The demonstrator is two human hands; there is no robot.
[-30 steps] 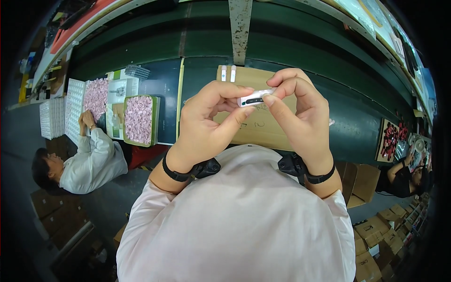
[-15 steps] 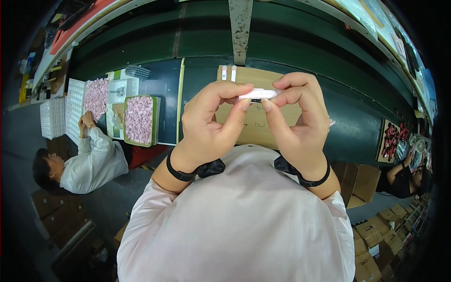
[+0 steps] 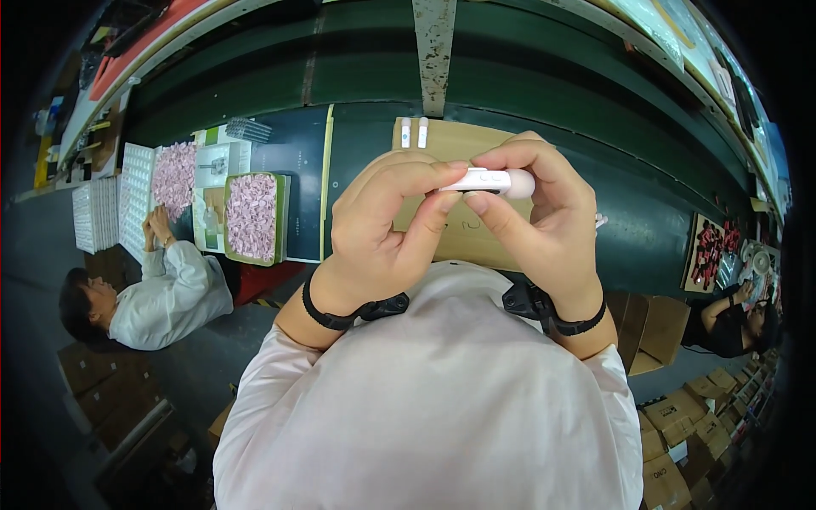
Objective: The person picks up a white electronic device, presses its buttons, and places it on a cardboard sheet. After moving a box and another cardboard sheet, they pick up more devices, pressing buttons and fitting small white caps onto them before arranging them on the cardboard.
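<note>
A small white wand-shaped device with a rounded pale pink head [image 3: 491, 180] is held level above the bench in both my hands. My left hand [image 3: 387, 208] pinches its left end between thumb and fingers. My right hand [image 3: 544, 212] has its thumb and index finger closed on the middle of the body, and the rounded head sticks out toward the right palm. A dark part shows on the underside, partly covered by my fingertips. Beneath lies a brown cardboard sheet [image 3: 463, 246], and on its far left corner stand or lie two similar pieces, a left one [image 3: 405, 133] and a right one [image 3: 423, 133].
On the left, a green-rimmed tray [image 3: 228, 248] holds many small pink parts, near a pink heap [image 3: 174, 178] and white trays [image 3: 136, 195]. A co-worker [image 3: 170, 289] sits there. Rightward are red-and-black parts [image 3: 708, 251], another person [image 3: 722, 327] and an open carton [image 3: 659, 331].
My right fingers have shifted left along the device, uncovering its rounded pink head. The device now sits slightly lower and tilted. My left hand keeps its pinch.
</note>
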